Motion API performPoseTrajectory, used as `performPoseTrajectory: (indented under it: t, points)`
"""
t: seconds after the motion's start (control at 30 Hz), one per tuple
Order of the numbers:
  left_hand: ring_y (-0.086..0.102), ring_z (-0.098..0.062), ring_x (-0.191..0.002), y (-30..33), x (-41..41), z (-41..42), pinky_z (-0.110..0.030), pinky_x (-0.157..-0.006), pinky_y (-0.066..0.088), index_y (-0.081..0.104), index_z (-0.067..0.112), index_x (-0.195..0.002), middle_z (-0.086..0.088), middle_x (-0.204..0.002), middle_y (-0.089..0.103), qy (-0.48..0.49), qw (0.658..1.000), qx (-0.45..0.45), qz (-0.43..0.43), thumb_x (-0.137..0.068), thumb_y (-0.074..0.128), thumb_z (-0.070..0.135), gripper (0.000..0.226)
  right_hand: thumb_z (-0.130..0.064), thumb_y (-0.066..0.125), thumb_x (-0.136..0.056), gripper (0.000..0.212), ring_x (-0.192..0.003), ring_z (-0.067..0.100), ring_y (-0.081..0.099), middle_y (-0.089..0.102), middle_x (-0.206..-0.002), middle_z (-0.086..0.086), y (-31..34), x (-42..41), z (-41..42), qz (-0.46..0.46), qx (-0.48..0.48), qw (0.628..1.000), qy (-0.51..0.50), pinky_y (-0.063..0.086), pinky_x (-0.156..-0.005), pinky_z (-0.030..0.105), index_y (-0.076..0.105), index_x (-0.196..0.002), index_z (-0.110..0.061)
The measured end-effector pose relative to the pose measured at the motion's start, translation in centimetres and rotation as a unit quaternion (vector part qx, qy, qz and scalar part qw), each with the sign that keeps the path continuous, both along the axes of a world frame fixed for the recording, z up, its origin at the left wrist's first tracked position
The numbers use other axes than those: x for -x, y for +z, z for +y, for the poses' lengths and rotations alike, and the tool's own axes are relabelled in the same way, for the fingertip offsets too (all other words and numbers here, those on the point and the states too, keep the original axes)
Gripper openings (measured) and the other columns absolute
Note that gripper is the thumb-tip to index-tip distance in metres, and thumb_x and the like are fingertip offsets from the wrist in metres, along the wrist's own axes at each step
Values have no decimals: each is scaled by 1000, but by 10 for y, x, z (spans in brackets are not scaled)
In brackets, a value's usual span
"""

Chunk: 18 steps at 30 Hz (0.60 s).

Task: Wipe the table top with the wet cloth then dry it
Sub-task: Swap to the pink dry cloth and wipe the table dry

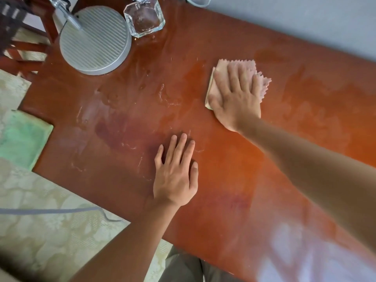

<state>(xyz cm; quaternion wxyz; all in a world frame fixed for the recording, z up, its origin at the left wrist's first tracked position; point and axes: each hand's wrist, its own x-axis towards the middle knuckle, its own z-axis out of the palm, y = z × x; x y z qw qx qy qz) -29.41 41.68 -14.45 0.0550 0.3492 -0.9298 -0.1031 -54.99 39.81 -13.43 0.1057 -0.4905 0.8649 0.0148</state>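
Nearest me, a lap in grey-green trousers (183,267) sits at the table's near edge, so the person is working seated or leaning in.

Left hand (176,174) lies flat on the table top (234,180), fingers spread slightly, holding nothing. I read it as a brace: weight goes through it while the other arm reaches.

Right arm stretches toward the far edge. Right hand (237,98) is pressed palm-down on the pink cloth (223,78), fingers splayed, flattening the folded cloth against the wood, not gripping it. A flat palm spreads the pressure, which suits wiping. Whether this is the wet cloth I cannot tell for certain; the smears suggest it.

A green cloth (24,139) hangs over the left edge near the corner, well away from both hands. My guess is it waits there for the drying step, kept off the damp area.

Surface: reddish-brown polished wood, with watery streaks and droplet trails across the middle and left. The right part shows dull patches. I judge the wet wipe partly done, drying not yet begun.

Far left corner: a round ribbed metal base (95,39) with a stem rising from it, and just beside it a square glass dish (144,17), empty as far as I can see. Both would block a full pass there.

Beyond: pale patterned floor (50,231), a grey cable (50,211) across it, a dark wooden chair (24,27) at the left, grey wall (305,21) behind the far edge.
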Motion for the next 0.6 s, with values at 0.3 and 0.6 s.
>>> performPoseTrajectory:
  t: [0.3, 0.6]
  points:
    - [30, -23, -152, 16, 3, 1, -50, -124, 17, 52, 9, -145, -6, -159, 43, 37, 994, -82, 65, -98, 42, 22, 50, -57, 5, -103, 68, -156, 30, -15, -11, -171, 10, 6, -61, 43, -23, 1, 999, 49, -11, -123, 57, -3, -163, -28]
    - [44, -27, -144, 38, -55, -66, -49, -114, 31, 59, 8, -134, -11, -149, 53, -7, 999, -34, 18, -96, 50, 16, 39, -55, 12, -105, 68, -156, 33, -16, -10, -170, 9, 6, -217, 85, -71, -1, 992, 103, 2, -123, 62, -2, -163, -23]
